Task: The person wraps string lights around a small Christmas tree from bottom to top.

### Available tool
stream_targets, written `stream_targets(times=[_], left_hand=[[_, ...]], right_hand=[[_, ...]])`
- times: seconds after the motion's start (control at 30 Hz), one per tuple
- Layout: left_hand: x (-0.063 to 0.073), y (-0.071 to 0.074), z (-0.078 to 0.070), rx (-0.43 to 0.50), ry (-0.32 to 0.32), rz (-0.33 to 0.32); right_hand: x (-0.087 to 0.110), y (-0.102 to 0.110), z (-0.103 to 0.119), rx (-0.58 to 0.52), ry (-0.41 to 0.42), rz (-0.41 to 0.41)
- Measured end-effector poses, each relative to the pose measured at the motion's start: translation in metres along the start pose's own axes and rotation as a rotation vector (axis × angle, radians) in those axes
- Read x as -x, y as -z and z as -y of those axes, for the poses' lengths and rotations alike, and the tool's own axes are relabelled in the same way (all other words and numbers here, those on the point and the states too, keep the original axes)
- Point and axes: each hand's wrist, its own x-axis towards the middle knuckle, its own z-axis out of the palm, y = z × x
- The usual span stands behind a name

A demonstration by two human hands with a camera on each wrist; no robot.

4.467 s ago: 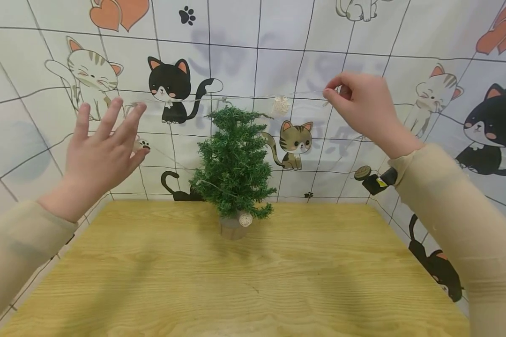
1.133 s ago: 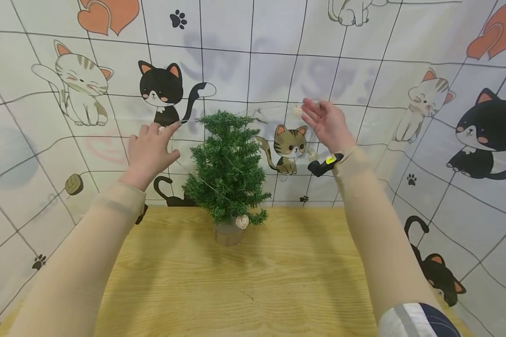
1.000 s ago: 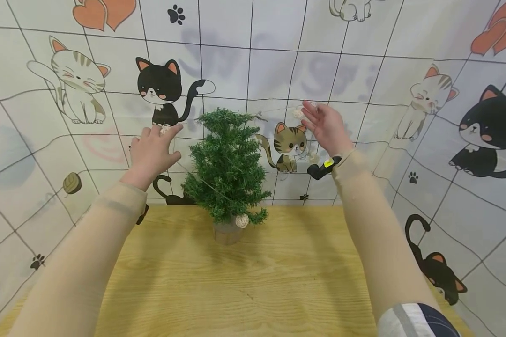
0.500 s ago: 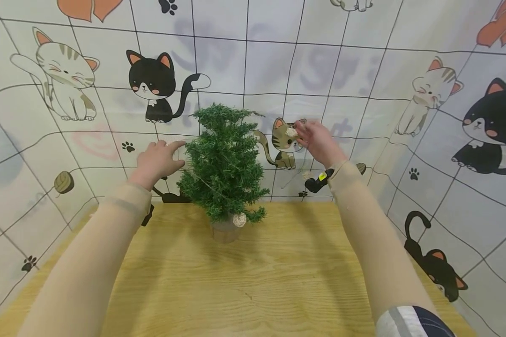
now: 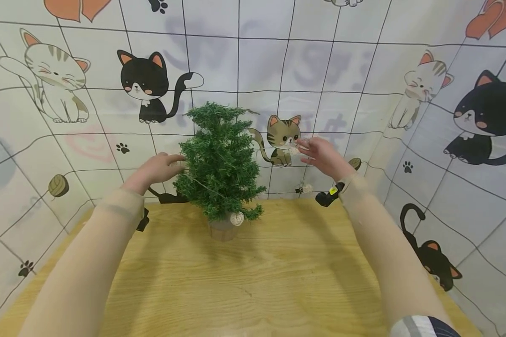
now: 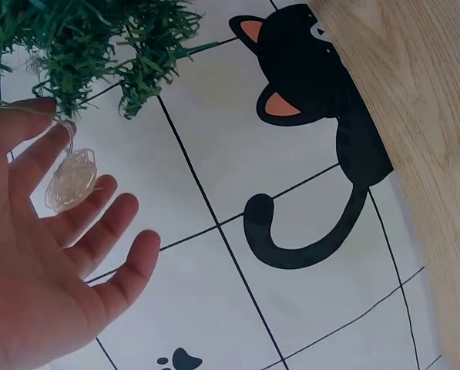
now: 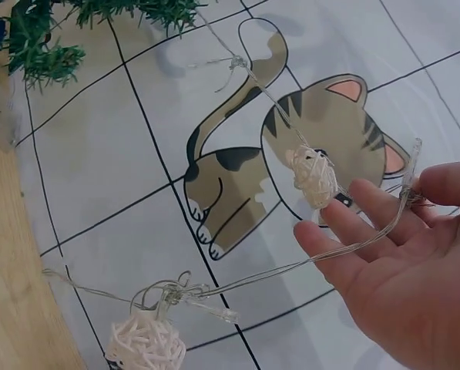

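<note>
A small green artificial Christmas tree (image 5: 219,161) stands upright in a round pot (image 5: 222,230) near the back of the table. A thin clear string of lights (image 7: 272,270) with pale woven balls runs round it. My left hand (image 5: 158,168), at the tree's left side, pinches the wire between thumb and index finger; a ball (image 6: 72,181) dangles beside its fingers. Right of the tree, my right hand (image 5: 325,157) pinches the wire near a small bulb, other fingers spread. One ball (image 7: 316,177) hangs by those fingertips and another ball (image 7: 146,343) lower down.
One woven ball (image 5: 237,218) rests against the front of the pot. The wooden table (image 5: 249,285) reaches back to a wall sheet (image 5: 261,61) printed with cats and grid lines. Black wrist cameras (image 5: 329,196) sit under both cuffs.
Both hands have come down from above the treetop to the tree's mid-height. The wire the right hand holds has dropped with it, and the lower ball hangs nearer the table.
</note>
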Motion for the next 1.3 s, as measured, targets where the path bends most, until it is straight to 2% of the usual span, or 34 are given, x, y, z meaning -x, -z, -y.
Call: stream_targets(times=[0.23,0.6,0.73,0.83,1.0,1.17,1.3], left_hand=[[0.004,0.001,0.001,0.06,-0.074,0.003],[0.019,0.005,0.006,0.07,-0.094,-0.065],[0.029,0.005,0.003,0.078,-0.086,-0.086],[0.039,0.005,-0.001,0.064,-0.09,-0.105],[0.059,0.005,-0.013,0.05,-0.12,-0.153],[0.086,0.002,-0.034,0.038,-0.152,-0.234],[0.102,-0.003,-0.056,-0.001,-0.229,-0.309]], right_hand=[[0.038,0.014,0.01,0.023,0.02,0.025],[0.098,0.018,0.031,0.085,0.019,0.073],[0.119,0.016,0.033,0.118,0.023,0.09],[0.133,0.014,0.034,0.117,0.031,0.134],[0.154,0.008,0.035,0.086,0.043,0.203],[0.172,-0.001,0.032,0.095,0.086,0.289],[0.185,-0.012,0.033,0.145,0.109,0.328]])
